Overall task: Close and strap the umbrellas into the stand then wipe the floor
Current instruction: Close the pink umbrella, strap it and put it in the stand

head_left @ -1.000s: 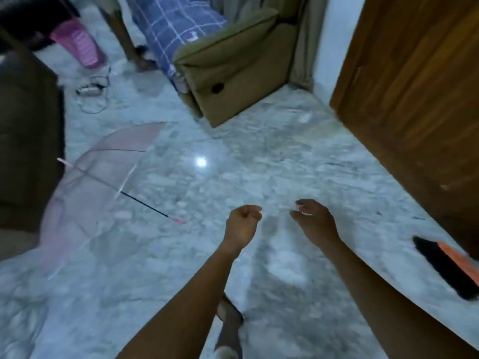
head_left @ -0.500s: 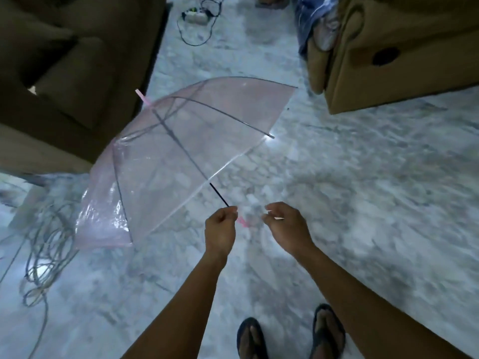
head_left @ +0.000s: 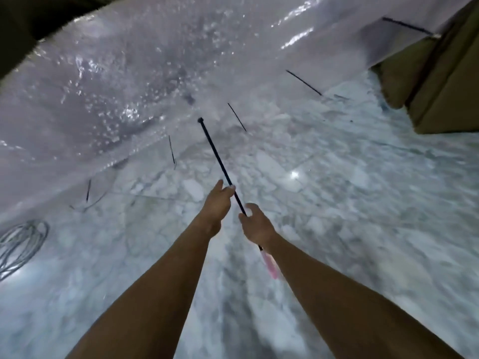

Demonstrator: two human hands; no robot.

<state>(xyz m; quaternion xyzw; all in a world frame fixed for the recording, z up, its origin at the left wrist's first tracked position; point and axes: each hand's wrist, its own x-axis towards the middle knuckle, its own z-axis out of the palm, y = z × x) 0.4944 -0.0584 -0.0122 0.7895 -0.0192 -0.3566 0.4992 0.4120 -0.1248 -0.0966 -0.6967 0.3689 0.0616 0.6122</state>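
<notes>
- Marble floor (head_left: 363, 208), white with grey veining, is filling most of the view; a small bright light glare (head_left: 294, 174) is reflecting off it right of centre.
- Transparent umbrella (head_left: 124, 81) is open and held up off the floor, its clear pinkish canopy spreading across the whole upper left and top; the film is glistening with droplet-like specks, blurred.
- Thin black ribs (head_left: 303, 82) are showing along the canopy's lower edge.
- Olive-brown armchair (head_left: 440, 81) is standing on the floor at upper right, partly behind the canopy edge.
- Dark furniture (head_left: 18, 24) is sitting in the top-left corner, too dim to name.
- Both bare forearms are reaching forward from the bottom edge, converging at the centre.
- Coiled grey cable (head_left: 20, 244) is lying on the floor at the left edge, well apart from the hands.
- Black shaft (head_left: 216, 154) is running diagonally from the canopy down to the hands.
- Right hand (head_left: 256, 226) is gripping the lower shaft, fingers wrapped round it.
- Left hand (head_left: 216, 203) is just above it, fingertips curling onto the shaft.
- Pink handle (head_left: 270, 264) is poking out beneath the right wrist, blurred.
</notes>
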